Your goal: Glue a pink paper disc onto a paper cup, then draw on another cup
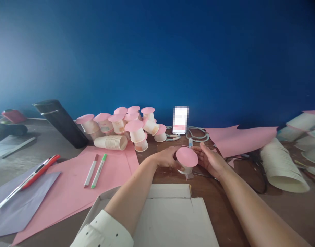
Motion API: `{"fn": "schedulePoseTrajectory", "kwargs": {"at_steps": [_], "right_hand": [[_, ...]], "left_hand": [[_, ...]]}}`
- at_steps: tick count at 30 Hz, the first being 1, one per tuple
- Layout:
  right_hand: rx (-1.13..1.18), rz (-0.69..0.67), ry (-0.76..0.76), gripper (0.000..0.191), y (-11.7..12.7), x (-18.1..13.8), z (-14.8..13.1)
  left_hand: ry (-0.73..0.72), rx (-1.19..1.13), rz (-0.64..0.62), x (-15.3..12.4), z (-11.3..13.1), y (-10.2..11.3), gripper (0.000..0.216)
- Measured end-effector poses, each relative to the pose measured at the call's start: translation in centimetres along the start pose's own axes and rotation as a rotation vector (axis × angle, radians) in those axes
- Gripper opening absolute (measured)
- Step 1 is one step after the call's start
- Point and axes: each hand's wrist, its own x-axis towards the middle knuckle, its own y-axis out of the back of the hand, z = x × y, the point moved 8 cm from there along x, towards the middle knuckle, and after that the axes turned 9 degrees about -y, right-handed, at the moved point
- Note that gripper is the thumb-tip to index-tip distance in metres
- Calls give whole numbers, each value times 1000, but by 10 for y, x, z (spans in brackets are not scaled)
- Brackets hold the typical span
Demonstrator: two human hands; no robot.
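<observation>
Near the back edge of the tabletop (214, 192), a paper cup (185, 170) topped with a pink disc (187, 156) sits between both hands; its inside is hidden. Over a cardboard sheet (172, 219), the left forearm stretches forward, and the left hand (166, 157) grasps the cup's left side. The right hand (211, 159) is loosely spread, thumb raised, palm toward the cup; whether its fingertips touch, I cannot tell. Leftward along the back edge, disc-topped cups (135, 136) crowd together, some stacked, with a small nested stack (109, 142) lying before them. Toward the right edge, a longer nested stack (280, 164) lies on its side.
</observation>
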Motion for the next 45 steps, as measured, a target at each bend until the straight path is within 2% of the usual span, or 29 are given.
{"fn": "schedulePoseTrajectory", "kwargs": {"at_steps": [3,8,11,16,20,32,38,45], "right_hand": [[1,2,7,39,-1,-1,0],[-11,17,26,36,2,0,-2],[17,54,26,33,7,1,-1],[-10,61,44,39,7,2,-2],[-13,84,31,38,9,3,0],[-18,104,55,34,7,2,-1],[-42,106,57,33,6,2,0],[-56,106,61,32,7,2,1]], "left_hand": [[28,-14,23,0,-3,-3,74],[236,-119,142,-11,-16,0,77],[283,-153,214,-16,-18,5,73],[267,-232,345,-17,-17,14,70],[272,-226,394,-18,-17,17,69],[170,156,589,-16,-2,30,59],[134,214,599,-17,3,29,58],[252,12,535,-18,-13,25,59]]}}
